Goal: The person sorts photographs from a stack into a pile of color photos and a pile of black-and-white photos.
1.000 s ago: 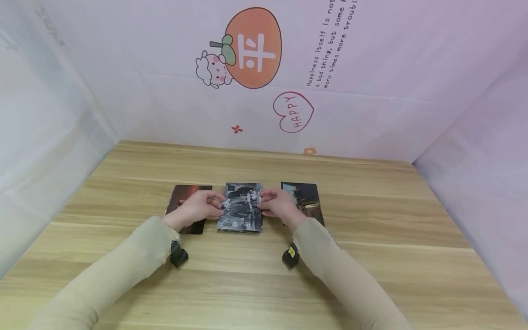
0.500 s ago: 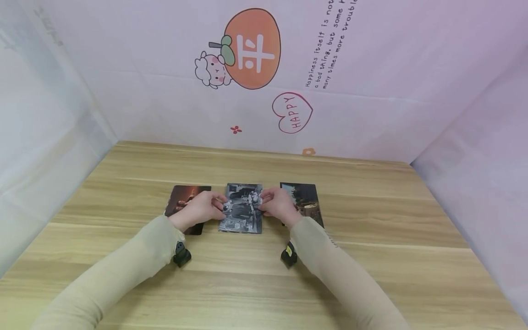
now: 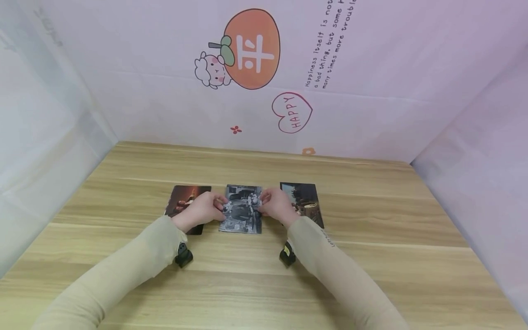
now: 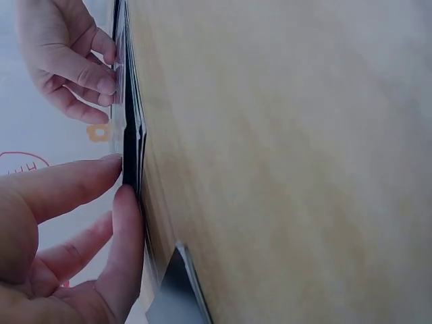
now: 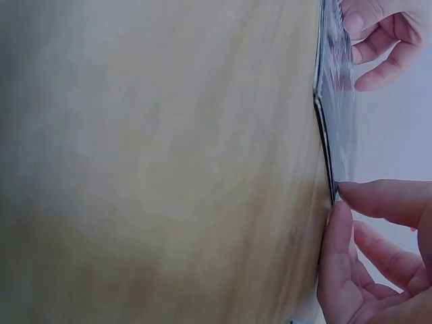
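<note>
A black-and-white photo card (image 3: 242, 208) lies in the middle of the table, at the top of a thin stack. Several layered edges show on this stack (image 4: 140, 145) in the left wrist view. My left hand (image 3: 203, 208) pinches its left edge, thumb on the upper face and a finger low against the side. On the opposite edge my right hand (image 3: 279, 206) pinches in the same way; the right wrist view shows the thumb (image 5: 385, 199) right at the card's edge. The fingers hide parts of both side edges.
A dark picture card with red-orange tones (image 3: 177, 199) lies on the left, partly under my left hand and wrist. Another dark picture card (image 3: 307, 201) lies on the right, partly behind my right hand. The wooden table (image 3: 247, 284) meets a printed white wall cloth (image 3: 165, 105).
The black-and-white card has shifted slightly toward me, and the uneven layers at its near edge now look lined up. My left hand has moved a little to the right.
</note>
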The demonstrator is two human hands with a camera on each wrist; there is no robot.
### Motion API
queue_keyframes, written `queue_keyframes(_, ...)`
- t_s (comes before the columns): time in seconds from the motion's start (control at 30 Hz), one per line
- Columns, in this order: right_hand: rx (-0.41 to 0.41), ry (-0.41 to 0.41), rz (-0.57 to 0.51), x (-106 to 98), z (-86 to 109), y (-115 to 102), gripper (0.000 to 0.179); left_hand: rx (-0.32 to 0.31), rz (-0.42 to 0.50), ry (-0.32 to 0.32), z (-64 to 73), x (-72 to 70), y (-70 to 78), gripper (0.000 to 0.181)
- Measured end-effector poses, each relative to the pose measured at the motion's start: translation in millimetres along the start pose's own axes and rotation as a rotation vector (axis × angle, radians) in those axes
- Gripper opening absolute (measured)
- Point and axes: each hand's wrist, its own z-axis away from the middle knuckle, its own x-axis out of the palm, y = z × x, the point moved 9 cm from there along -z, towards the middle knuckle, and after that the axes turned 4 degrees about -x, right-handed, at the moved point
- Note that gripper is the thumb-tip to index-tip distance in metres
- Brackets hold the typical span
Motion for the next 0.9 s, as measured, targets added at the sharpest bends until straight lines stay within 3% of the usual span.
queue_keyframes(0.37,-0.004,-0.002,0.000,0.5,0.3,3.9,0.025,0.013,-0.015,0.002,1.8,2.7,1.3,0.038)
queue_keyframes(0.6,0.006,0.006,-0.124,-5.0,3.8,6.6,0.026,0.017,-0.017,0.018,1.7,0.6,1.8,0.037)
queue_keyframes(0.9,0.009,-0.018,-0.171,-21.5,14.2,3.1,0.033,0.017,0.023,0.045,0.0,-5.9,3.7,0.032)
